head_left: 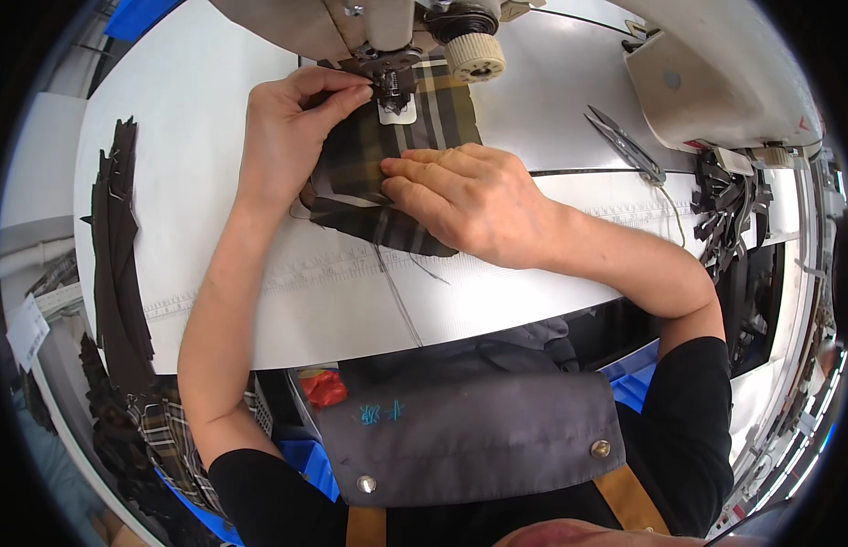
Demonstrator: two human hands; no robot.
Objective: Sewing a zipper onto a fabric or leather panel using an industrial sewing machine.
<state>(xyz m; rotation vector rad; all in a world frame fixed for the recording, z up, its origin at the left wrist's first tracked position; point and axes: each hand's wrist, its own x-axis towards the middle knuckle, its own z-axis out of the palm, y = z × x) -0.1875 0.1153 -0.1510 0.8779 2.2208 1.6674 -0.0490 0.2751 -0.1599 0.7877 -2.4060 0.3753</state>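
A dark plaid fabric piece lies on the white sewing table under the presser foot of a sewing machine. My left hand pinches the fabric's left edge right beside the presser foot, thumb and fingers closed on the cloth. Flat on the fabric lies my right hand, fingers pointing left and pressing it down just in front of the foot. A loose thread trails from the fabric toward the table's front edge.
Small thread snips rest on the table to the right. Dark fabric strips pile at the right edge. A stack of dark cut pieces hangs over the left edge. Blue bins sit below the table.
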